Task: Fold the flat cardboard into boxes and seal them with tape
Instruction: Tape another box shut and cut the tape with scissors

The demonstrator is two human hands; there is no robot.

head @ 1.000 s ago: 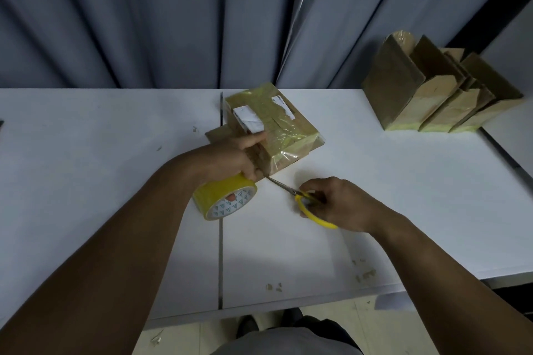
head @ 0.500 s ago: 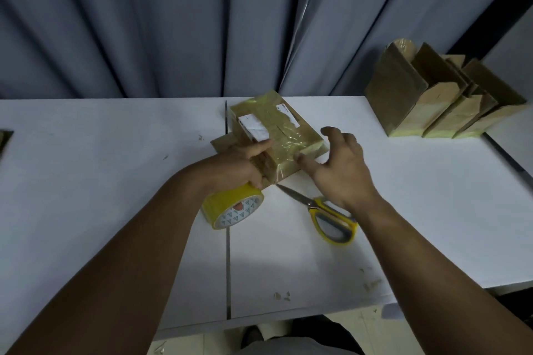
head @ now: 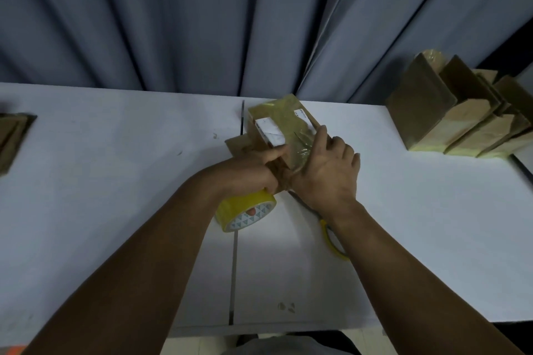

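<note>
One taped box [head: 277, 118], left fingers [head: 269, 154] gripping tape roll [head: 245, 212] beside it, right fingers [head: 319, 140] flat on top.

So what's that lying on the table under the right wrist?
Scissors: a grey blade and part of a yellow handle show on the table. The wrist hides the middle and the rest of the handles.

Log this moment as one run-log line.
step: sealing | left hand grips tape roll, thumb against box | right hand presses flat on box | scissors on table under right wrist
</note>
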